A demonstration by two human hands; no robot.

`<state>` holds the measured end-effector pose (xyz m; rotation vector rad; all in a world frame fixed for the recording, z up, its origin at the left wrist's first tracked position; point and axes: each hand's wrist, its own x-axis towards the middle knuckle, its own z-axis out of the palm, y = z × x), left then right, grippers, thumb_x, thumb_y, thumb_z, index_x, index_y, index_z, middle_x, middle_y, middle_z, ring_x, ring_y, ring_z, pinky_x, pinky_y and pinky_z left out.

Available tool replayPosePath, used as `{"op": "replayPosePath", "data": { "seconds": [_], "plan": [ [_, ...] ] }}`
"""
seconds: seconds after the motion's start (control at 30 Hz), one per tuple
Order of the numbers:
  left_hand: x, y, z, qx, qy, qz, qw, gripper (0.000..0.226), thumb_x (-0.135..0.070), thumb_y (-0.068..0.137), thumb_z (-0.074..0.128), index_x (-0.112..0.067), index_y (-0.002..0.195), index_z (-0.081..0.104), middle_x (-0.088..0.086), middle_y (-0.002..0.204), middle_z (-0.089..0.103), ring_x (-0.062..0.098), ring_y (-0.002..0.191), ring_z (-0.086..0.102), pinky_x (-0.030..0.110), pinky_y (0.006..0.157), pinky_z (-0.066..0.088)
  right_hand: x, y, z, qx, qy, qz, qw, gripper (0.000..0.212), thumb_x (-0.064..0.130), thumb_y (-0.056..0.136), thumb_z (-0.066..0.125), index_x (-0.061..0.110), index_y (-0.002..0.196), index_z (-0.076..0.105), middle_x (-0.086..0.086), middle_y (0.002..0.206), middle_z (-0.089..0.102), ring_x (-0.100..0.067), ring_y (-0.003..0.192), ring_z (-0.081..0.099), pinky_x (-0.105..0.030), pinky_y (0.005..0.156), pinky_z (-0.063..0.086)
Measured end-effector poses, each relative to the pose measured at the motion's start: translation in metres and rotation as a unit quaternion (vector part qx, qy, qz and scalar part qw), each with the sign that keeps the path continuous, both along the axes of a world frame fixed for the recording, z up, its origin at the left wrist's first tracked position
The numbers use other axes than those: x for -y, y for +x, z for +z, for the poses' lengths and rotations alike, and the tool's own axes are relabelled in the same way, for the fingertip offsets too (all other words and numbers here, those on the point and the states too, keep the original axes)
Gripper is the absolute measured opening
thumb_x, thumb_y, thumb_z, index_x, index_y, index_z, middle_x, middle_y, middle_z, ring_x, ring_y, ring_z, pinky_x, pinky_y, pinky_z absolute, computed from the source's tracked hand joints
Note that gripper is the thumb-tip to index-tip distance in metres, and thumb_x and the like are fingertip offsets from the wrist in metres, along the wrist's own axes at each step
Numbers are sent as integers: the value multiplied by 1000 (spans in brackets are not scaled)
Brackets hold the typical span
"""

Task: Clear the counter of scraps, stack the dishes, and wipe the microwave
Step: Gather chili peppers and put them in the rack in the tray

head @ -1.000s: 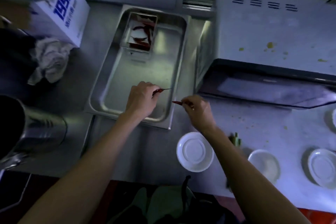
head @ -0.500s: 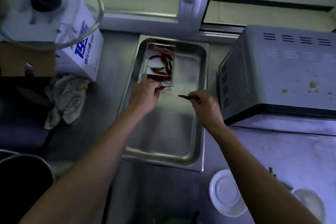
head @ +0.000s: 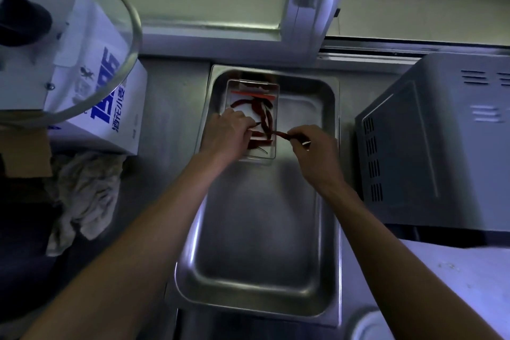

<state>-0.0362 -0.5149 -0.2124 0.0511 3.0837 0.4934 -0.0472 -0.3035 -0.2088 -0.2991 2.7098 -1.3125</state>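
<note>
Left hand [head: 227, 132] apparently pinches a chilli over the small tray [head: 273, 119]; right hand [head: 314, 150] pinches another chilli [head: 281, 134].

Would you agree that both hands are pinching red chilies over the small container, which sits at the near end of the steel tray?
Not quite: the head view shows the small container at the far end of the steel tray, by the window. The rest holds: the left hand and the right hand each pinch a red chili over it.
</note>
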Motion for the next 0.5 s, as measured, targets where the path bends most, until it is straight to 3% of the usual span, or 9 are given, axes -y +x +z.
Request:
{"op": "replayPosePath", "data": {
  "seconds": [0.2,0.33,0.5],
  "plan": [
    [14,2,-16,-54,11,14,998,22,-19,92,63,-17,111,73,4,107,70,28,107,56,43,86,43,18,-15,-10,1,-7,10,1000,20,4,92,65,19,102,72,15,95,62,3,87,61,-8,78,47],
    [26,10,-20,-68,13,29,997,22,-16,89,65,-15,110,73,2,108,69,26,106,55,41,83,41,38,-27,-9,-17,-3,27,999,19,1,90,66,14,103,73,1,101,68,-7,91,64,-16,84,51],
    [38,18,-23,-55,22,36,998,24,-16,88,65,-15,112,72,1,112,68,25,110,53,39,83,39,66,-42,-8,-38,14,54,998,22,0,90,64,11,106,74,-3,106,70,-12,96,64,-25,89,53]
  ]
}}
